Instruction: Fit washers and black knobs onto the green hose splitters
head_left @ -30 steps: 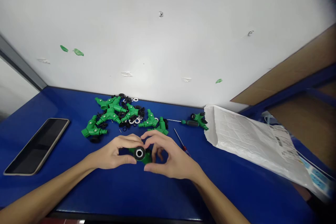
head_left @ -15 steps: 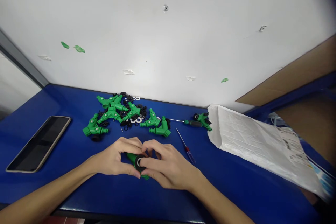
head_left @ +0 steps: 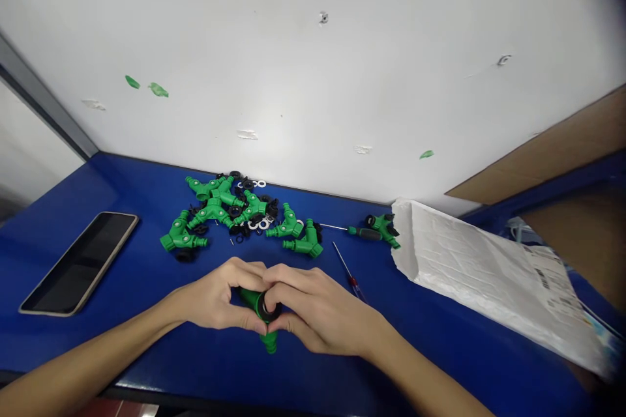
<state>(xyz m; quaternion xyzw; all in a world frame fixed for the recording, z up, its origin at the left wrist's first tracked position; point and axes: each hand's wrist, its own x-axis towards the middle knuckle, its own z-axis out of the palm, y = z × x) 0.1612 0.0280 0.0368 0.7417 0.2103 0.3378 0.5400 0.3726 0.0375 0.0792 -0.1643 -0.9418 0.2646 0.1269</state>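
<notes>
My left hand [head_left: 218,296] and my right hand [head_left: 317,309] meet over the blue table [head_left: 147,345], both closed on one green plastic hose fitting [head_left: 267,337] with a black ring at its end [head_left: 267,306]. My thumbs and forefingers pinch around that black end; the fitting's lower stub pokes out below my hands. Most of the fitting is hidden by my fingers. Behind my hands lies a heap of green fittings [head_left: 220,205] mixed with black and white rings [head_left: 257,225].
A dark phone [head_left: 81,260] lies at the left. Two screwdrivers [head_left: 348,270] rest right of the heap, beside a single green fitting [head_left: 384,225]. A white woven bag [head_left: 479,267] stretches along the right. A white wall rises behind the table.
The fitting has tipped downward in my hands, so its black ring and white centre no longer face me. My fingers have closed tighter around it. The view has shifted slightly.
</notes>
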